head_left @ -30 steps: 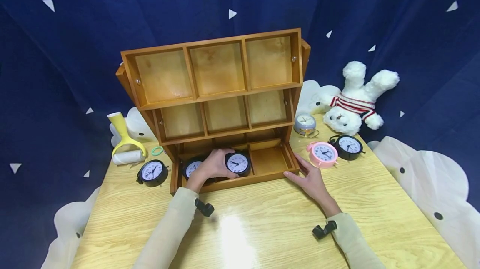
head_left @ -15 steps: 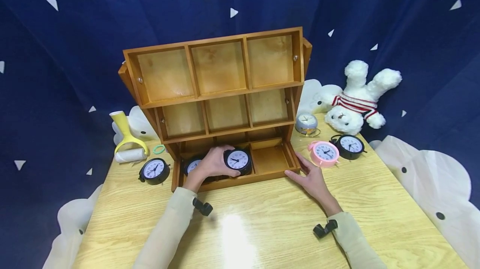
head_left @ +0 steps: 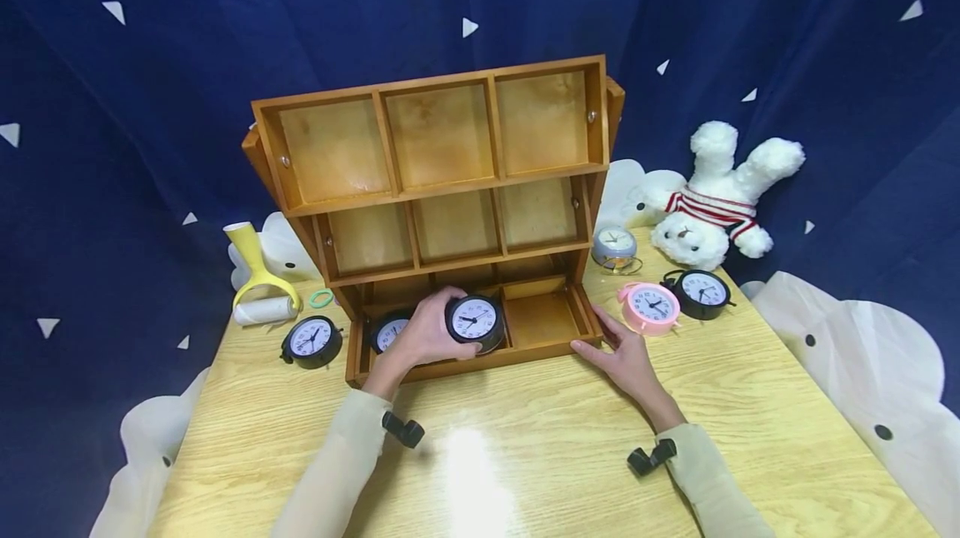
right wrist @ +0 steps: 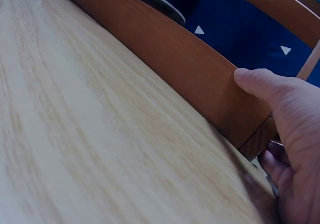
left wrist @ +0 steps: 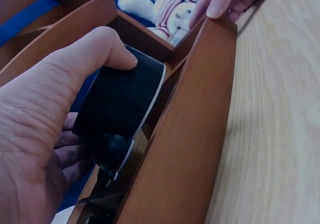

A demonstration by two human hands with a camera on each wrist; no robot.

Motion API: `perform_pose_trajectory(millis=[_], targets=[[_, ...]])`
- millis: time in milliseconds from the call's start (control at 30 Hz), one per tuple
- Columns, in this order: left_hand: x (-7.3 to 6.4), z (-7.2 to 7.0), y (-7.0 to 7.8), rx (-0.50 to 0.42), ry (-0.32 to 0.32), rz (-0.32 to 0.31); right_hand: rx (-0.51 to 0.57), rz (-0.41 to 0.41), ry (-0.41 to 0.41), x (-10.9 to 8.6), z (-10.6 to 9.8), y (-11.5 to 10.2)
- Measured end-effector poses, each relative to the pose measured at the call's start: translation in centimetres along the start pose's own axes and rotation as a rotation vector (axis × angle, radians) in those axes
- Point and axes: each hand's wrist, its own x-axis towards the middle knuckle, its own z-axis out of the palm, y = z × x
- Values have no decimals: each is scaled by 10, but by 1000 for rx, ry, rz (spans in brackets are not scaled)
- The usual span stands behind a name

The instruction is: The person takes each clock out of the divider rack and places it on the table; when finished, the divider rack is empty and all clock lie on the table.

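Note:
A wooden tiered shelf (head_left: 437,188) with square compartments stands on the table. My left hand (head_left: 429,330) grips a round black alarm clock (head_left: 474,320) at the middle compartment of the bottom tier. In the left wrist view, the thumb lies on the rim of this clock (left wrist: 122,94) and the fingers are behind it; it is held tilted above the front board (left wrist: 185,119). Another black clock (head_left: 388,333) sits in the bottom left compartment, partly behind my hand. My right hand (head_left: 618,357) holds the shelf's front right corner, thumb on the front board (right wrist: 200,84), fingers at the side.
Left of the shelf are a black alarm clock (head_left: 312,341), a yellow lint roller (head_left: 258,276) and a green ring (head_left: 321,298). On the right are a pink clock (head_left: 649,307), a black clock (head_left: 700,294), a grey-blue clock (head_left: 615,248) and a white teddy bear (head_left: 712,196).
My left hand and its clock have shifted slightly up and left relative to the bottom tier. The right hand has kept its place at the corner. The head view has moved a little.

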Motion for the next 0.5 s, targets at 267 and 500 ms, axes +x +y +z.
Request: perform_pose_trajectory(millis=[267,500], targets=[[-15,-2,0,-29,87,14,29,23,-9,-3,2,1],[-21,-4,-1,-46,154,53,13,10,7,-1,0,0]])
